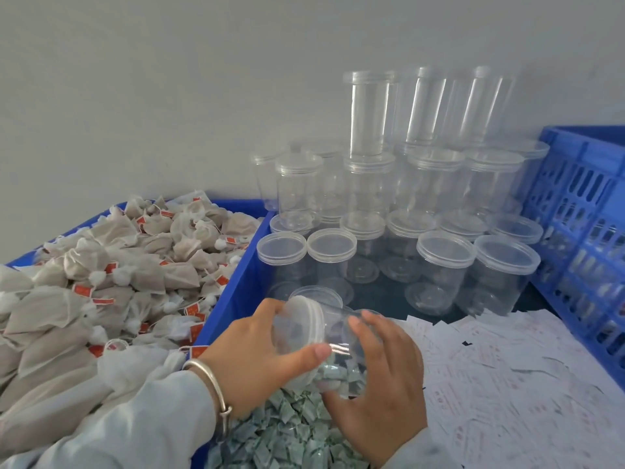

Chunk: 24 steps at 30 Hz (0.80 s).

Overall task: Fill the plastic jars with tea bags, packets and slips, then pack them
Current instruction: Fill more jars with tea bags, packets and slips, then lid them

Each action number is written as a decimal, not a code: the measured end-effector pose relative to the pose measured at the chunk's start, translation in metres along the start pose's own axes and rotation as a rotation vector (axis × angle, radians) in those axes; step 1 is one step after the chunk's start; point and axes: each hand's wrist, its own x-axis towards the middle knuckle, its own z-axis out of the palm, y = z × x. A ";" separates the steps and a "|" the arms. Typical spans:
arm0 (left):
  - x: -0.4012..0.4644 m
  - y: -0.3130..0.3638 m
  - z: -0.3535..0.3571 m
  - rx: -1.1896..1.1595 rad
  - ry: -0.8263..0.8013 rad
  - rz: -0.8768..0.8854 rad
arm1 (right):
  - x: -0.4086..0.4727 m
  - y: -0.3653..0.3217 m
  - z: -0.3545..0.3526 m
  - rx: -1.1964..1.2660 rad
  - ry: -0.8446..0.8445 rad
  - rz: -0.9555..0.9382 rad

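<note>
Near edge: pile of small green packets (287, 434), white printed slips (507, 384) spread to right. Above packets, clear jar (333, 336) held tilted on side, lid end toward left. Left hand (263, 357), silver bracelet (216, 387) on wrist, curled round lid end, thumb across jar wall. Right hand (382, 377) curled round jar body. Left side: blue bin (233, 289) heaped with tea bags (111, 282) with red tags. Far, by grey wall: lidded empty jars (406, 211) stacked in tiers. Right edge: blue slotted crate (581, 231).
</note>
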 end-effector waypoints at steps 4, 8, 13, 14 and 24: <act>0.000 -0.001 -0.001 -0.064 -0.078 -0.080 | -0.004 0.004 0.001 -0.083 0.027 -0.018; 0.000 0.002 -0.001 -0.227 -0.110 -0.118 | -0.003 0.003 0.001 -0.098 0.046 -0.009; 0.001 0.004 0.001 -0.328 -0.146 -0.165 | -0.004 0.003 0.002 -0.148 0.067 -0.024; 0.002 0.003 0.002 -0.346 -0.158 -0.178 | -0.004 0.003 0.002 -0.162 0.073 -0.029; 0.008 -0.002 0.003 -0.627 -0.419 -0.386 | -0.005 0.000 0.006 -0.234 0.140 -0.042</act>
